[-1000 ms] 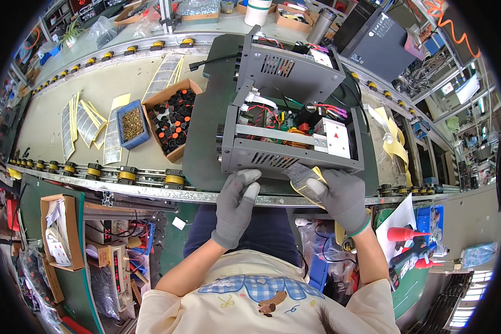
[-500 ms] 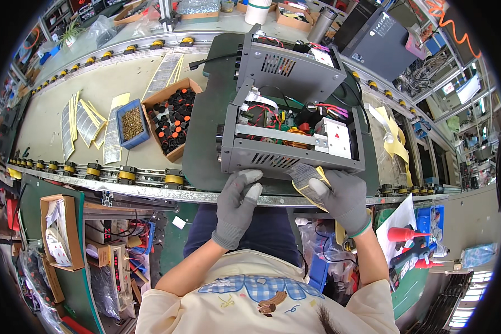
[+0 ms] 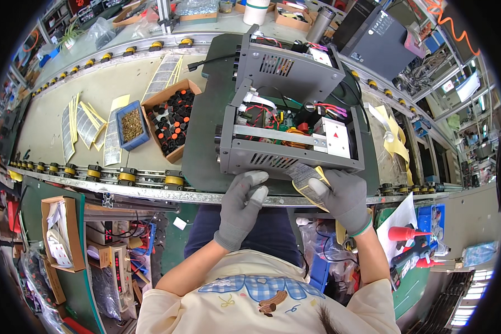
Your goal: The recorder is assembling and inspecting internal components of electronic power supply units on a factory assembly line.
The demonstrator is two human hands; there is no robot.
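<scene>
In front of me stands a grey metal device housing [image 3: 295, 158] with its top off; a circuit board and coloured wires show inside. My right hand [image 3: 344, 195], in a grey glove with a pale thumb tip, pinches a grey printed label sheet with yellow backing [image 3: 303, 179] at the housing's lower front edge. The label's far end lies against or just before that front panel; I cannot tell if it touches. My left hand [image 3: 242, 203], gloved alike, is near the same edge, thumb and forefinger apart, nothing seen between them. A second open housing [image 3: 292, 64] stands behind.
Both housings are on a dark green board [image 3: 200, 142] on a roller conveyor [image 3: 125, 177]. To the left are a carton of black and orange knobs [image 3: 170, 119], a blue tray of small brass parts [image 3: 132, 125] and several label sheets [image 3: 89, 125]. Yellow backing strips [image 3: 395, 139] lie right.
My left hand has shifted slightly to the right along the housing's front edge. My right hand and the label look almost the same.
</scene>
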